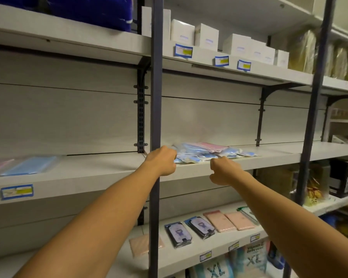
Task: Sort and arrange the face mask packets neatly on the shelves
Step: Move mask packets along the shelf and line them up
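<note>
Left hand seems to grip the front edge of the mask packet pile; right hand, just beside the pile, is clenched, apparently holding nothing, arms outstretched.

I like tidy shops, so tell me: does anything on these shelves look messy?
Yes. The loose heap of blue and pink plastic mask packets on the middle grey shelf lies jumbled, overlapping at angles. The pink flat packets on the shelf below lie in a neat row.

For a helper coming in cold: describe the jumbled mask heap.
Find the middle shelf, right of the dark upright post. The heap lies at both hands' fingertips: loose blue packets, pink on top, unlike the flat packets far left.
</note>
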Demonstrator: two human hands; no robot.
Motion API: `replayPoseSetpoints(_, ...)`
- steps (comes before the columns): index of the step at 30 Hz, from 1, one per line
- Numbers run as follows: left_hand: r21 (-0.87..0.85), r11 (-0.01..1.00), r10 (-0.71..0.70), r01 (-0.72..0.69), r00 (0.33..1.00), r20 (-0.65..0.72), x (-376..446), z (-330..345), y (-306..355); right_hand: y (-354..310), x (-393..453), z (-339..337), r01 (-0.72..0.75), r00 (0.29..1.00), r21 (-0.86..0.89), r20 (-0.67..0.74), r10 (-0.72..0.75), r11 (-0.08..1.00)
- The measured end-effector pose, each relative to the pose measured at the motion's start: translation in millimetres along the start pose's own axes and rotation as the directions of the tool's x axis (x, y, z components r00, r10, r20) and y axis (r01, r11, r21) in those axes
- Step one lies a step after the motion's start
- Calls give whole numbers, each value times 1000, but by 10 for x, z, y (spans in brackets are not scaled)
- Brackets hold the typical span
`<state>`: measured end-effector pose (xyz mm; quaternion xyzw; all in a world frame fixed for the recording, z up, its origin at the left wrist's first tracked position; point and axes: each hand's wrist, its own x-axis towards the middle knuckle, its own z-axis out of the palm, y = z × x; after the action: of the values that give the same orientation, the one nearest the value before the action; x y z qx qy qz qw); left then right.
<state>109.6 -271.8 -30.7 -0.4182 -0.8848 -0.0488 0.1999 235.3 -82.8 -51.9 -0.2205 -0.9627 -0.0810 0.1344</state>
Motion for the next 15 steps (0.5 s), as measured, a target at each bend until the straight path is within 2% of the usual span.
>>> replayPoseSetpoints(4,-11,1000,12,-12,1000,-19,407,187,166,315,231,148,-10,1000,-17,-18,9,1000)
replayPoseSetpoints(15,2,997,-82,82,995,-52,1525,405,327,1145,1090,223,-59,996,-7,-66,58,998)
